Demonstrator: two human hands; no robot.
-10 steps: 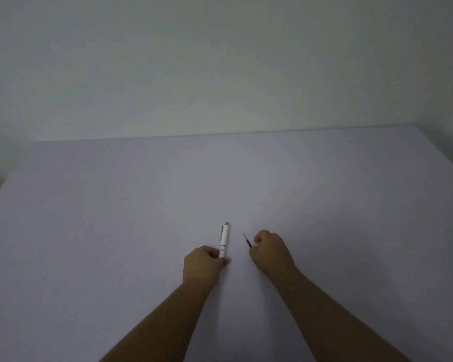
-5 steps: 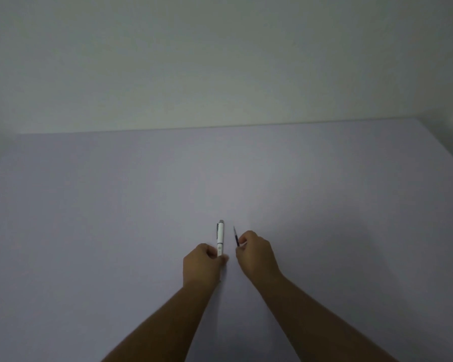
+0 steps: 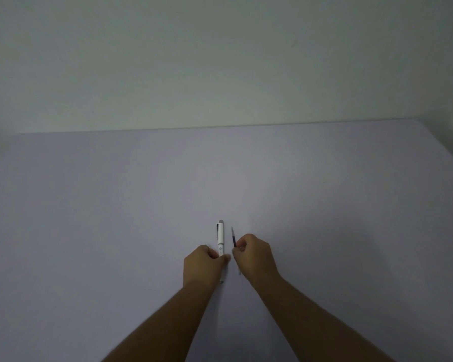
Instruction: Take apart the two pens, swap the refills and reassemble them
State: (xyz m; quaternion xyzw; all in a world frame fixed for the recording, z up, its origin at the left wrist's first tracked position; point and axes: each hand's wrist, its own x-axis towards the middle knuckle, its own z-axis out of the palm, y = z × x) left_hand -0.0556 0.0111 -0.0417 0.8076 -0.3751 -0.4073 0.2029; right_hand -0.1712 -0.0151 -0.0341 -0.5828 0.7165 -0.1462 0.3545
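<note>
A white pen [image 3: 220, 236] with a silver cap end and a clip points away from me, and my left hand [image 3: 203, 266] is closed around its lower half. Its near tip peeks out below that hand. Just to the right, my right hand [image 3: 254, 254] pinches a thin dark refill [image 3: 233, 237] between thumb and fingers, tip pointing away and nearly parallel to the pen. A pale end of the refill shows below the right hand. The two hands sit close together, a narrow gap between them. I see no second pen body.
The pale lilac table [image 3: 115, 218] stretches wide on both sides, its far edge meeting a plain light wall [image 3: 220, 61]. The table's right edge runs diagonally at the far right.
My right hand has moved left toward the left hand, swinging the refill from a leftward tilt to nearly parallel with the white pen. The left hand has barely shifted.
</note>
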